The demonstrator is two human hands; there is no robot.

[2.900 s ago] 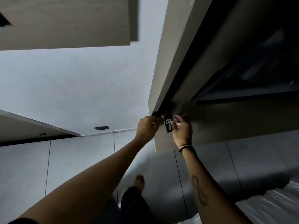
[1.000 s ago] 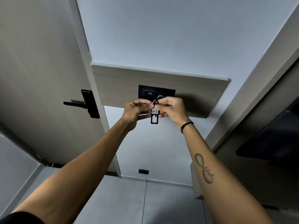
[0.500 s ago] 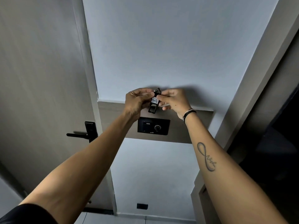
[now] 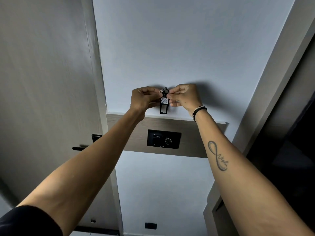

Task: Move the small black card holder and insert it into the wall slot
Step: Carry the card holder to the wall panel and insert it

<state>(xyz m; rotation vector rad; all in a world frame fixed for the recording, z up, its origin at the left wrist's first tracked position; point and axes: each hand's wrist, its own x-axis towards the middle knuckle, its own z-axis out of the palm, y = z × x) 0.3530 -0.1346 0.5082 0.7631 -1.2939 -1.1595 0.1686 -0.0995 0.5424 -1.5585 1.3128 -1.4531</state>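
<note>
A small black holder (image 4: 164, 103) is held up before a pale wall (image 4: 179, 48) by two raised hands, seen from the head camera. The left hand (image 4: 144, 99) is pinched on the holder's left edge near the top, its grip clamped on the holder; the right hand (image 4: 185, 97) is closed on the right edge, fingertips (image 4: 169, 95) pressed beside a white label (image 4: 164, 100) marked with handwritten figures. A metal ring (image 4: 162, 90) is seen at the holder's top, between the two thumbs. The holder hangs upright, its open lower frame just above the upper edge of a wood-grain panel (image 4: 196, 133) fixed across the wall.

On that panel, directly below the holder and apart from it, a black wall plate (image 4: 164, 139) is mounted, with a slot on its left half and a round dial on its right. Nothing is seen between holder and plate; the left forearm crosses the panel to the plate's left. A door (image 4: 42, 82) with a black lever handle (image 4: 81, 147) is partly hidden by that forearm. A dark wristband (image 4: 199, 110) is worn on the right wrist, and an infinity-shaped tattoo (image 4: 218, 156) is shown on the right forearm. A dark opening (image 4: 293, 142) is framed at far right, and a small black outlet (image 4: 150, 225) is set low on the wall.
</note>
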